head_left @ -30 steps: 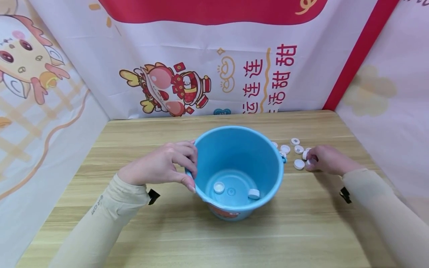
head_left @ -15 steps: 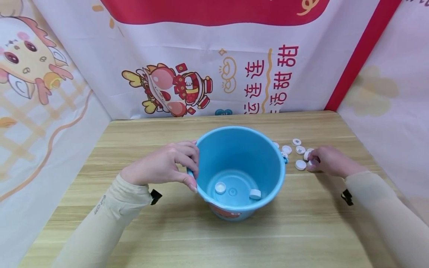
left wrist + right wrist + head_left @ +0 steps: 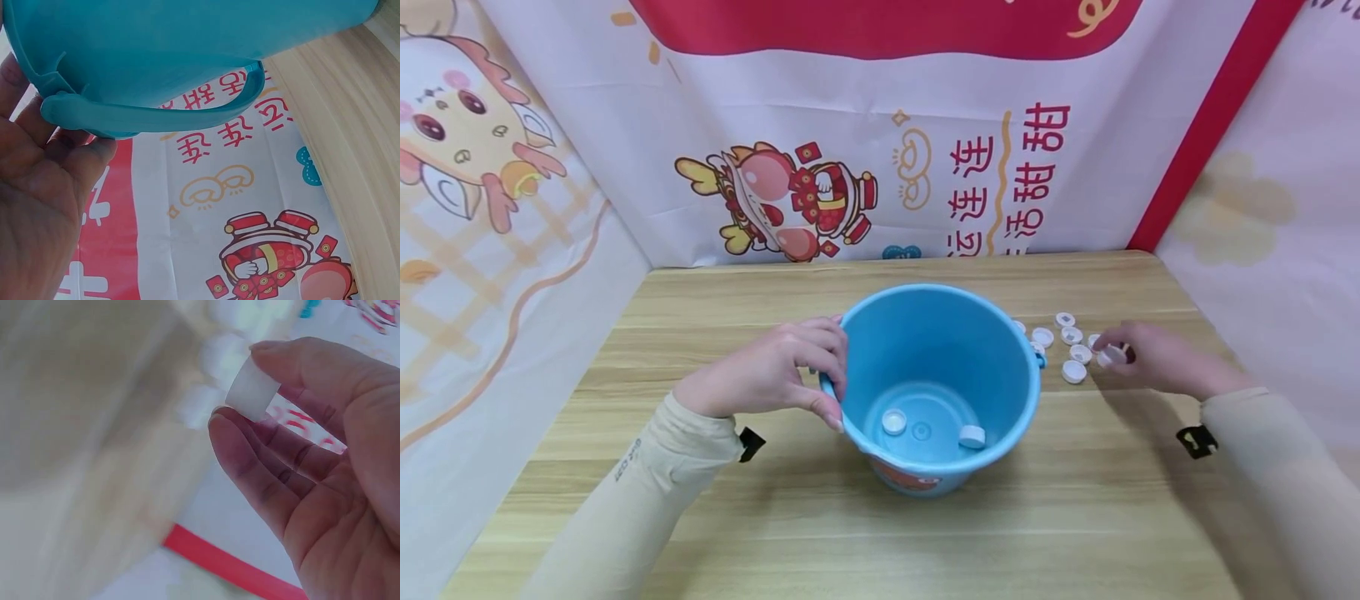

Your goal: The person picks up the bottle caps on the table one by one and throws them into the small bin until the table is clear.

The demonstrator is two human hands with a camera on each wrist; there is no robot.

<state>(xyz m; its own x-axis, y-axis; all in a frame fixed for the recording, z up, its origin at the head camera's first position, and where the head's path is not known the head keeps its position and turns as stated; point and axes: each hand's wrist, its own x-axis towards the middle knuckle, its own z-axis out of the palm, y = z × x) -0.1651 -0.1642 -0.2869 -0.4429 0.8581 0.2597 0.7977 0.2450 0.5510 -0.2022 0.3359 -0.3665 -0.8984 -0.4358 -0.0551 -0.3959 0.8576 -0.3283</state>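
Observation:
A blue bucket stands mid-table, its mouth facing me. My left hand grips its left rim, fingers over the edge and thumb along the near side. The left wrist view shows the bucket's handle beside that hand. Two white bottle caps lie on the bucket floor, one cap flat and another cap against the wall. To the right of the bucket, my right hand pinches a white bottle cap between thumb and fingers. Several more caps lie loose just left of that hand.
The wooden table meets a printed cloth backdrop at its far edge. Cloth walls also stand at both sides. Part of the cap group is hidden behind the bucket's right rim.
My right hand has drawn slightly right with a cap between its fingers. Another cap beside it has come into plainer view. The left hand keeps its hold on the bucket.

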